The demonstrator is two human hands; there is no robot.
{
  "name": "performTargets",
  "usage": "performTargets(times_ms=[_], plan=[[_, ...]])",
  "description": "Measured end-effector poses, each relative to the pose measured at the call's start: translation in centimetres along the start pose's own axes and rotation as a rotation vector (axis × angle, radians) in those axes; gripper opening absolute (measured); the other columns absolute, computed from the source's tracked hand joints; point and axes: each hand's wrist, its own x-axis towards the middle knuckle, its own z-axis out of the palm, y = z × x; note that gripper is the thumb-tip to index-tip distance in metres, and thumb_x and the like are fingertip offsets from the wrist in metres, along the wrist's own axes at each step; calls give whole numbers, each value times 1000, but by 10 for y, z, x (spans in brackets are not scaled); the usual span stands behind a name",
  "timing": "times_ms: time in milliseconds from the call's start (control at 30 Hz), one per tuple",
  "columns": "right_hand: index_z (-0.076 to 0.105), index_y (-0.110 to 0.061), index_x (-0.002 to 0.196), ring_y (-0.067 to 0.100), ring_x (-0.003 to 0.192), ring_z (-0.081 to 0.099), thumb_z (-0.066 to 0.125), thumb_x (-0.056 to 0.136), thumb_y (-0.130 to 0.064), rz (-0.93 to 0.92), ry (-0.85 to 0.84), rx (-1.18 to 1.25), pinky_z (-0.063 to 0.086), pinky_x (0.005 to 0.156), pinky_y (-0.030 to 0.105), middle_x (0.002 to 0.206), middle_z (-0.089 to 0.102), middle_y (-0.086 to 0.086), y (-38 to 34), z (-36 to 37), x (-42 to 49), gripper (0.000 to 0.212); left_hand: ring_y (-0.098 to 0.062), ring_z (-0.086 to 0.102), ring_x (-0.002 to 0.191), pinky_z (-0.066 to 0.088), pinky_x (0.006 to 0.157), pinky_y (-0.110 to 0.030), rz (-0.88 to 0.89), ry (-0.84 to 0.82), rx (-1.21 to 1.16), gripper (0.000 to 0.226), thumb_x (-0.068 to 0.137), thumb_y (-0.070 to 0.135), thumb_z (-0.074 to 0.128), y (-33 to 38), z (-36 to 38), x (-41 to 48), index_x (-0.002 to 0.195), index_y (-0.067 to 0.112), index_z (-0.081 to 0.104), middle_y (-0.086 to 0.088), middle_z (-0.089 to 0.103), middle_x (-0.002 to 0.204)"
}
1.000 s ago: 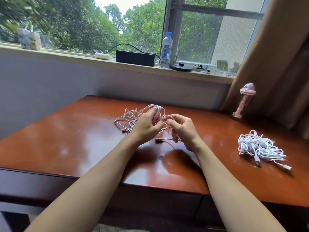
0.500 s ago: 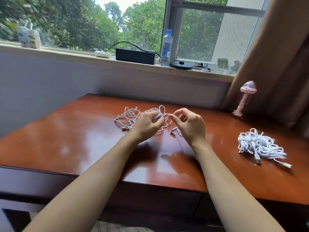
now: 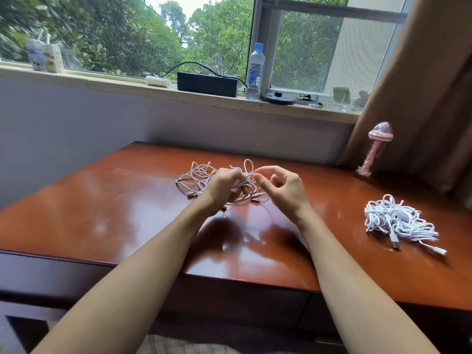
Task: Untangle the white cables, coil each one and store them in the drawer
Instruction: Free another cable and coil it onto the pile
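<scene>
The tangle of white cables (image 3: pixel 201 176) lay on the reddish wooden counter (image 3: pixel 107 213), toward its far middle. The left hand (image 3: pixel 223 187) gripped the tangle's right part, its fingers (image 3: pixel 238 178) curled round several strands, while loose loops spread out to the left of that hand and a few plug ends lay on the wood just near it. The right hand (image 3: pixel 284 190) was just right of the tangle, its forefinger and thumb bent toward each other close beside an upright loop; whether they pinched a strand could not be told. A second bundle of white cables (image 3: pixel 398 222) lay well apart at the right, untouched, a USB plug sticking out on its near side. On the far windowsill (image 3: pixel 102 84) stood a clear water bottle (image 3: pixel 255 70) with a blue cap; its contents could not be made out.
</scene>
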Motion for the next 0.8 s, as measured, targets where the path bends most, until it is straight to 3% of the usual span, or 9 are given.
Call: performTargets(times_ms=[67,133,200,367,500,667,800], plan=[[76,-22,112,6,57,47,74,93,-29,40,-127,113,39,57,19,62,55,3,-8,-2,-4,21,-7,30,34,24,44,-22,-28,47,-28,30,90,15,42,0,-1,2,65,1,52,7,44,39],[73,-22,119,2,77,65,76,91,-23,81,-232,235,49,73,14,88,77,2,-14,-4,-8,29,-8,32,35,25,44,-22,-70,75,-65,38,94,11,38,-2,-2,5,58,7,50,4,46,41],[70,-25,121,2,87,69,79,86,-17,104,-298,293,51,80,14,96,78,-6,-18,-4,-9,37,-11,34,36,27,45,-21,-122,77,-102,45,93,15,38,-2,-3,6,51,11,53,0,46,42],[67,-18,124,-1,84,68,80,83,-3,117,-332,297,51,76,12,92,78,-11,-18,-2,-10,45,-10,34,31,32,41,-16,-206,10,-190,53,95,16,33,0,-1,5,44,11,46,1,40,37],[66,-7,128,-2,80,67,77,86,-2,135,-349,300,50,77,12,85,76,-14,-16,-2,-9,44,-13,15,41,18,45,-24,-239,-33,-172,56,91,23,32,-3,-5,8,38,18,47,1,23,42],[65,4,123,-3,55,59,72,89,2,120,-361,318,48,67,9,54,61,-18,-12,-5,-8,35,-11,13,39,15,42,-23,-254,-59,-169,59,92,23,29,-3,-5,7,35,18,45,5,19,38],[69,9,116,-1,65,64,74,89,-1,154,-344,313,50,69,12,69,71,-14,-10,-3,-8,29,-11,12,39,14,42,-22,-270,-21,-163,46,92,25,32,-3,-6,9,50,11,46,5,18,40]])
